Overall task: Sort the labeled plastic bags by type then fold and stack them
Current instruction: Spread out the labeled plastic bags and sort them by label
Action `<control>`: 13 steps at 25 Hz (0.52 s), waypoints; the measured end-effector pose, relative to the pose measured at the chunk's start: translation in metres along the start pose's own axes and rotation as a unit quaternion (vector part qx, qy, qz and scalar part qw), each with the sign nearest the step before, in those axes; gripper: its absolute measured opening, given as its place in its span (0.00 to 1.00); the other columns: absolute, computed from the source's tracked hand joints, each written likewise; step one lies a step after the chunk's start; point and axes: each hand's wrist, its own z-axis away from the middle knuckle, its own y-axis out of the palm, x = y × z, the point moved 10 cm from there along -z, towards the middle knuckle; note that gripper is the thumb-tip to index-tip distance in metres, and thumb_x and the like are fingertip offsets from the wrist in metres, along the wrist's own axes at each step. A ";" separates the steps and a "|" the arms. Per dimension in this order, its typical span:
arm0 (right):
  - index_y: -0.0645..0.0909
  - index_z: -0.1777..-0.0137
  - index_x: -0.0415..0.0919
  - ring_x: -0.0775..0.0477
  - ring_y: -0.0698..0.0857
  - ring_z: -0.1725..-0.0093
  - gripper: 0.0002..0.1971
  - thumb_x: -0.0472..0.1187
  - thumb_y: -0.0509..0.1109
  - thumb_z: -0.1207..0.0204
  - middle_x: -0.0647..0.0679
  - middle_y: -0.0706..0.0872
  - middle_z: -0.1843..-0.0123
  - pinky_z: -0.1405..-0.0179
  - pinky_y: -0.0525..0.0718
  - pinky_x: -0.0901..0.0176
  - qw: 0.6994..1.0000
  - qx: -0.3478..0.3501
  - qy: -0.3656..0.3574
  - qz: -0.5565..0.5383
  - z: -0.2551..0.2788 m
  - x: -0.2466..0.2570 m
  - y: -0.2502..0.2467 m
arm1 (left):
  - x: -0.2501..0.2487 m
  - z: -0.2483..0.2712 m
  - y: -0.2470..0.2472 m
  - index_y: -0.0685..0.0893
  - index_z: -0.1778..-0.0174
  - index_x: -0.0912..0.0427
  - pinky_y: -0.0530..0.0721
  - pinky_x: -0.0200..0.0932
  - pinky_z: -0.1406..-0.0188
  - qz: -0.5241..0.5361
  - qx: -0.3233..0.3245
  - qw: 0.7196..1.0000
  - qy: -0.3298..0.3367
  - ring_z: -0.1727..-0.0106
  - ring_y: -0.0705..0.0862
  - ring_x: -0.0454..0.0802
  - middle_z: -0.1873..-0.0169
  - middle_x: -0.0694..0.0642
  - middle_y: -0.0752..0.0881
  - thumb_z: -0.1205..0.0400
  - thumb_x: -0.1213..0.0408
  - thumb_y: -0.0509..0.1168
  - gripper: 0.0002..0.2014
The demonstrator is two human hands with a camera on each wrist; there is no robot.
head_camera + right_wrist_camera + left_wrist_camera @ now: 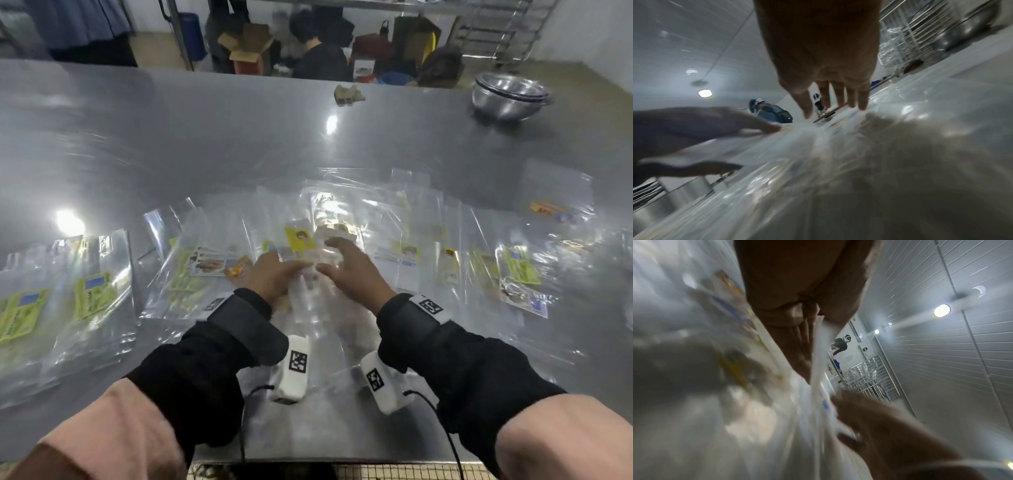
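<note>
Steel table (pixel 239 137) fills the head view. Clear labeled bags (pixel 394 219) spread across its near half in a loose overlapping layer, labels mostly yellow or green. Separate pile (pixel 61 308) of green-label bags at the left edge, apart from the main spread. A few more bags far right (pixel 558 205), one with an orange label.

Stacked steel bowls (pixel 510 97) at the far right corner. Crumpled rag (pixel 349 94) at the far edge, centre. Beyond the table: cartons and a seated person (pixel 318 51), face not described.

Both forearms in black sleeves with tagged wrist bands. Between the hands, a held bag (pixel 308 267) with a yellow label, raised off the spread near table centre, bunched and trailing down toward the near edge.

Left hand (pixel 274 277) grips the bag's left side; the left wrist view shows thumb and fingers (pixel 801 340) pinching the film edge. Right hand (pixel 349 270) lies on the bag's right side; the right wrist view shows its fingers (pixel 840 94) fairly straight, tips touching the plastic. Grasp there not confirmed, looks like a press. Wrist views heavily blurred.
</note>
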 end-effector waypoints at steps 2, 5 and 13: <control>0.69 0.27 0.37 0.40 0.69 0.28 0.31 0.46 0.74 0.27 0.42 0.73 0.29 0.34 0.68 0.54 0.990 -0.067 0.094 0.087 0.000 -0.027 -0.023 | -0.002 -0.002 -0.021 0.81 0.42 0.77 0.86 0.42 0.75 0.026 -0.013 1.000 0.012 0.74 0.87 0.50 0.58 0.71 0.85 0.23 0.81 0.63 0.13; 0.65 0.30 0.34 0.36 0.70 0.32 0.41 0.51 0.81 0.36 0.38 0.74 0.33 0.37 0.73 0.47 0.965 -0.076 0.186 0.168 0.000 -0.048 -0.032 | -0.004 -0.005 -0.051 0.83 0.50 0.70 0.85 0.40 0.76 -0.004 -0.028 0.999 0.018 0.75 0.85 0.49 0.60 0.69 0.83 0.27 0.80 0.65 0.11; 0.68 0.27 0.44 0.34 0.69 0.28 0.30 0.45 0.74 0.27 0.39 0.69 0.28 0.32 0.71 0.43 0.955 -0.054 0.201 0.212 -0.017 -0.047 -0.027 | 0.003 -0.025 -0.106 0.69 0.28 0.66 0.82 0.60 0.41 -0.135 -0.111 0.984 0.041 0.44 0.84 0.63 0.45 0.65 0.83 0.31 0.77 0.71 0.33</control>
